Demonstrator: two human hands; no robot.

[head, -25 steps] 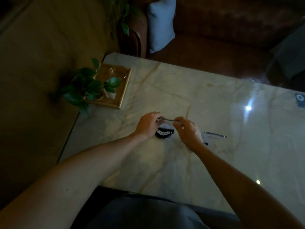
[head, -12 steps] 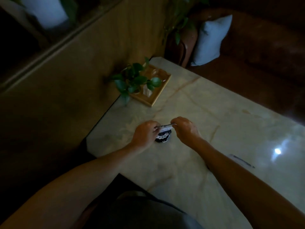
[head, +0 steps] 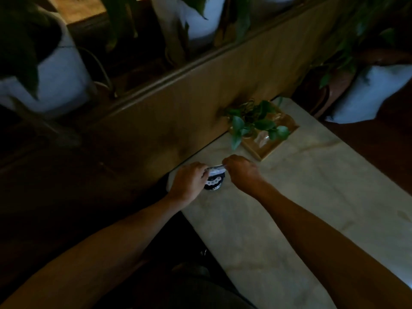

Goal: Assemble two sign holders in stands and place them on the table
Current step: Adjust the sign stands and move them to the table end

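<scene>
A clear sign holder (head: 215,170) stands upright in a round black stand (head: 213,185) near the marble table's (head: 312,197) left edge. My left hand (head: 189,181) pinches the holder's left side and my right hand (head: 240,171) pinches its right side. White marks show on the stand's face below the holder. The second sign holder is out of view.
A wooden tray (head: 270,139) with a small green plant (head: 252,122) sits just behind my hands. A low wooden wall runs along the table's left side, with white pots (head: 55,79) above. A pale cushion (head: 370,94) lies on the brown sofa at the far right.
My view has swung left, so the table and hands sit further right and the second holder has left the frame. Both hands keep their hold on the sign holder over the stand.
</scene>
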